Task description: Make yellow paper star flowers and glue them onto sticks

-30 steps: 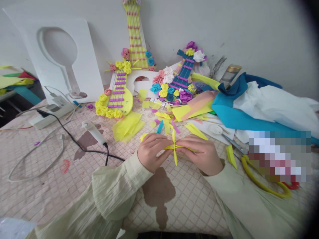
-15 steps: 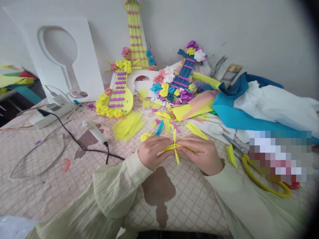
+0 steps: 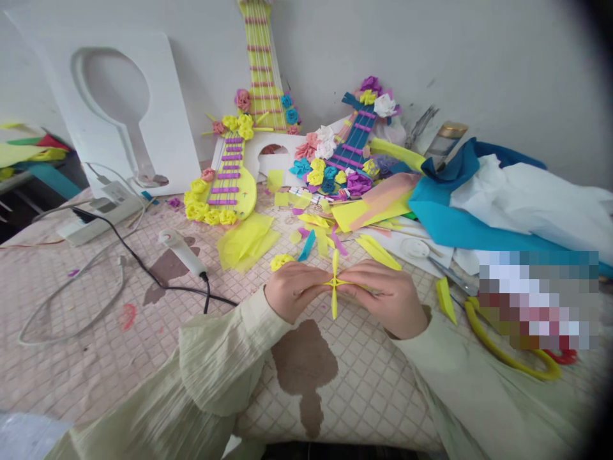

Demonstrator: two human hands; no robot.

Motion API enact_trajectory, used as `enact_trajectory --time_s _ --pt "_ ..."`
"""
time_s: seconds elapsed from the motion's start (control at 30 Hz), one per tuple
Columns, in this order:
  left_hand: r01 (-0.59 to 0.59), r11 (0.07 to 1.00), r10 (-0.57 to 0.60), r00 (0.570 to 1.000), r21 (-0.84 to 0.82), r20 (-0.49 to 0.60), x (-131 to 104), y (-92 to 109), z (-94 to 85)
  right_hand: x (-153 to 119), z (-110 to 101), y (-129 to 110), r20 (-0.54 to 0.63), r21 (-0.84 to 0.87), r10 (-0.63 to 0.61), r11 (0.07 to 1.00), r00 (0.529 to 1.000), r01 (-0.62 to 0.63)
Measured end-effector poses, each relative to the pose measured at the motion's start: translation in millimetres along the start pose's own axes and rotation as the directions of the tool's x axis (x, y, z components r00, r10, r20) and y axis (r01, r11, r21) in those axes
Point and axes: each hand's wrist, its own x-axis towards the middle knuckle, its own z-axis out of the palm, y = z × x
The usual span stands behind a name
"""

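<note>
Between my two hands is a folded yellow paper piece (image 3: 334,299) shaped like a cross, its upright strip pointing up and down. My left hand (image 3: 295,291) pinches its left arm, and my right hand (image 3: 390,295) pinches the right arm; the fingers cover most of both side arms. Just behind my left hand lies a yellow paper rose (image 3: 281,261). A blue paper strip (image 3: 307,245) rests beyond the fingertips. Folded yellow strips (image 3: 378,251) lie behind my right hand.
Paper-flowered model guitars (image 3: 232,172) lean at the back beside a white cut-out board (image 3: 177,128). At left lie a glue gun (image 3: 184,252), its black cord and a power strip (image 3: 100,217). Blue and white crepe paper (image 3: 445,217) is heaped at right, near yellow-handled scissors (image 3: 507,358).
My left fingers have closed further over the left arm of the yellow piece, so less of it shows. Its upright strip now stands straighter. Both hands stay in nearly the same place.
</note>
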Motion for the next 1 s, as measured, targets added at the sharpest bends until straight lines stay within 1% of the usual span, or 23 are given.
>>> enact_trajectory --time_s 0.1,0.27,0.47,0.63,0.83,1.0 --pt "0.005 1.0 -0.005 1.0 0.008 0.013 -0.1 -0.2 -1.1 -0.4 0.7 0.7 0.005 0.005 0.0 1.0 1.0 0.0" --pt "-0.015 1.0 0.015 1.0 0.023 -0.006 1.0 -0.5 -1.8 -0.9 0.5 1.8 0.001 0.01 0.005 1.0 1.0 -0.005" --pt "0.015 1.0 -0.015 0.999 -0.018 0.042 -0.1 -2.1 -2.4 -1.6 -1.4 -0.5 -0.015 0.024 0.006 1.0 1.0 -0.005" --pt "0.014 0.998 -0.011 0.999 -0.059 0.042 -0.6 -3.4 -3.3 -0.9 -0.5 -2.4 -0.012 0.025 -0.005 1.0 1.0 0.005" --pt "-0.003 0.999 0.005 0.998 -0.042 0.057 -1.2 -3.4 -4.2 -1.2 1.6 -2.3 -0.02 0.028 0.002 1.0 1.0 -0.001" --pt "-0.028 1.0 0.029 0.999 -0.011 0.036 -1.3 0.1 -5.0 -4.4 3.5 -2.1 -0.022 0.028 -0.019 0.999 1.0 0.02"
